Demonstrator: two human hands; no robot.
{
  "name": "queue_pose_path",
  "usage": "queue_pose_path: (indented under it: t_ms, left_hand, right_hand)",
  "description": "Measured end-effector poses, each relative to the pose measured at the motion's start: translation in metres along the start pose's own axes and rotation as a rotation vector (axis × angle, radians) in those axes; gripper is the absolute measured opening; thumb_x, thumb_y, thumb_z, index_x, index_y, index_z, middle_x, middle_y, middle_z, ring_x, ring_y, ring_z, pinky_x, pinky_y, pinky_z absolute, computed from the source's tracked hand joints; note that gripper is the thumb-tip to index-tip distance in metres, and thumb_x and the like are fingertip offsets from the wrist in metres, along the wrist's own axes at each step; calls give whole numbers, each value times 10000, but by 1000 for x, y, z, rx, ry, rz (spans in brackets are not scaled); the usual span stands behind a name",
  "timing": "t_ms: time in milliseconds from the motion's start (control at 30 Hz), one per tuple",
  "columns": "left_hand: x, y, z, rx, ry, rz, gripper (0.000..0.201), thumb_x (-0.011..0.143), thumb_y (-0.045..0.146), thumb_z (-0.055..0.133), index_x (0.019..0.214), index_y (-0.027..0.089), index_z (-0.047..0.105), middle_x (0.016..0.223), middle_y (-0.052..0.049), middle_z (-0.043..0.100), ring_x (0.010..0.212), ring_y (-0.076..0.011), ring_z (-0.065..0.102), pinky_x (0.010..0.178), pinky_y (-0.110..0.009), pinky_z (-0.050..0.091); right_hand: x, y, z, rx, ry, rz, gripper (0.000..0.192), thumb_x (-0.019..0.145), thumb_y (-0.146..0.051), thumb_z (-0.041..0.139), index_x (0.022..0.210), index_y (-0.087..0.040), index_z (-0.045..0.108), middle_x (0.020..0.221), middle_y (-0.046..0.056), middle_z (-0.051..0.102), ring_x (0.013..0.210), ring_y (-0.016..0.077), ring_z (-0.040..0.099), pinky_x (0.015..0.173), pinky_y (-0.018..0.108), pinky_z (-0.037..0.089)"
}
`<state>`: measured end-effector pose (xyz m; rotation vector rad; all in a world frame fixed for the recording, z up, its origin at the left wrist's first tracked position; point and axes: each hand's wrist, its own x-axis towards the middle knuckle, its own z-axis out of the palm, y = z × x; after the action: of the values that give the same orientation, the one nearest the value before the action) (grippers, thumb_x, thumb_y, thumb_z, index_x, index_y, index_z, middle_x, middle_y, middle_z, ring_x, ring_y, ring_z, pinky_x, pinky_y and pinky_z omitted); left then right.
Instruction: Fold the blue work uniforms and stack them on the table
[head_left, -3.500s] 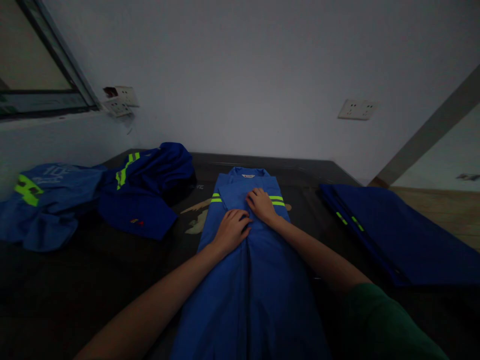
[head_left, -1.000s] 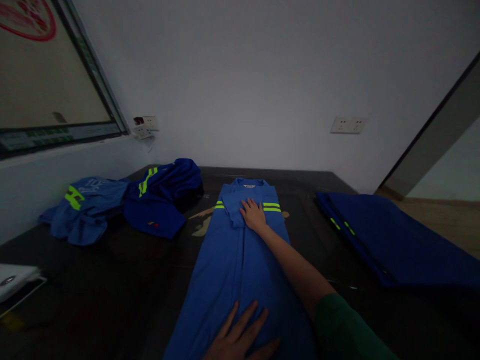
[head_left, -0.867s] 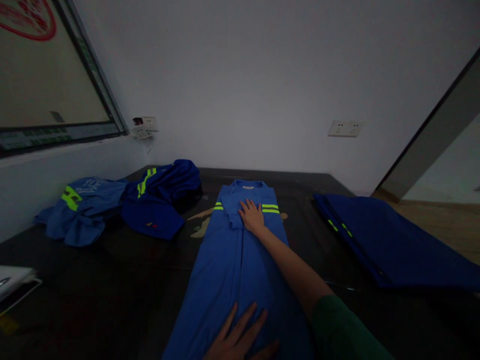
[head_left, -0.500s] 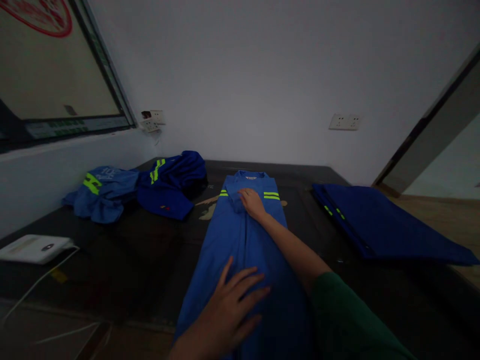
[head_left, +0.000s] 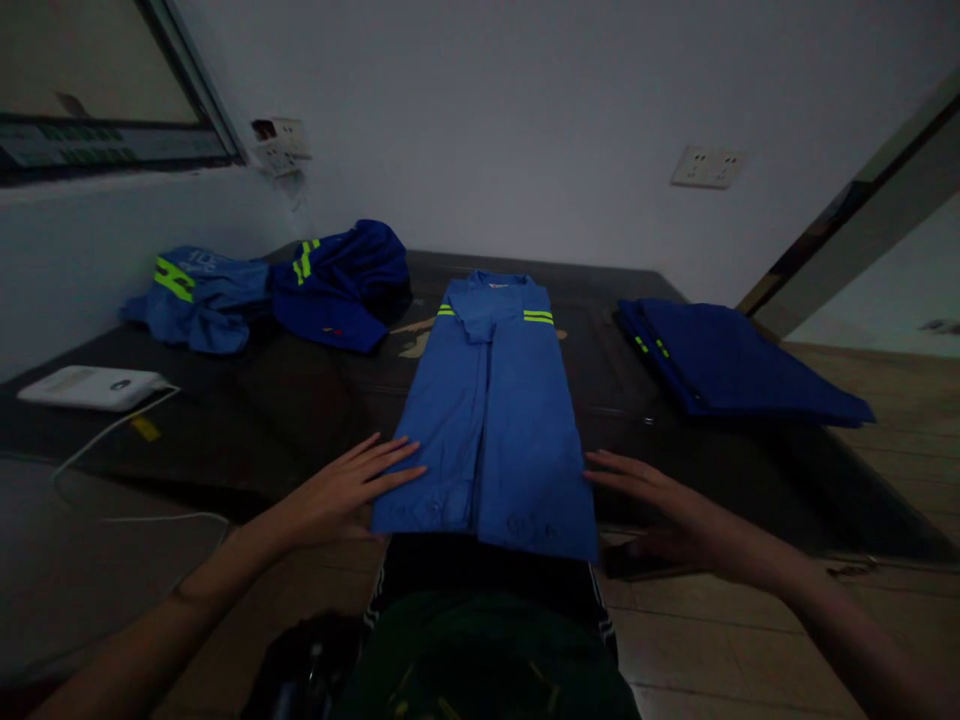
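Observation:
A blue work jacket with yellow-green stripes lies folded lengthwise, collar toward the wall and a sleeve cuff near the collar. Its near end reaches the table's front edge by my body. My left hand rests at the jacket's lower left edge, fingers stretched out over the cloth. At the lower right edge is my right hand, fingers extended, the tips at the cloth's side. The underside of both hands and the thumbs are mostly hidden.
Two crumpled garments, a light blue one and a dark blue one, lie at the back left. A folded dark blue garment is at the right. A white device with a cable sits on the dark table at left.
My right hand has left the collar area and come down to the near right edge. My left hand has moved left from the jacket's middle. The view has tilted downward.

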<state>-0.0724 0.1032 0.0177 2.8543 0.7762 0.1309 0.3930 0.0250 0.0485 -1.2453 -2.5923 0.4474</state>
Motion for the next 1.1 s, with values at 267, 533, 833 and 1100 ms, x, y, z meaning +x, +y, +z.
queue_pose_path:
  t_ms: [267,533,833,1100]
  left_hand:
    - [24,6,-13,-4,-4,77,682,870,245,579,1480,345,290,1572,-56,246,1428,-284,261,1163,-540,173]
    - [22,12,-11,-75,-56,118,576,931,206,478,1457,381,322,1534,-8,335,1394,-231,346,1146,-486,271]
    - [20,15,-4,-23,62,107,667,884,187,540,1467,399,297,1543,-30,319,1372,-268,375,1118,-488,336]
    - [19,14,-2,28,-2,171,611,915,210,512,1466,381,311,1526,-24,351,1379,-241,373,1117,-444,356]
  right_hand:
    - [24,-15,47,-287,57,-51,970,698,56,533,1503,-369,199,1570,55,232,1449,263,161,1134,624,145]
    - [21,-19,47,-177,30,-113,832,717,22,494,1460,-325,348,1499,50,384,1410,217,294,1156,579,147]
    - [-2,-11,62,-250,194,-103,754,817,-3,431,1485,-319,280,1497,55,377,1401,201,307,1138,543,262]
    - [-14,0,74,-209,251,-166,662,908,-60,362,1502,-319,229,1396,40,515,1315,175,449,1134,491,317]
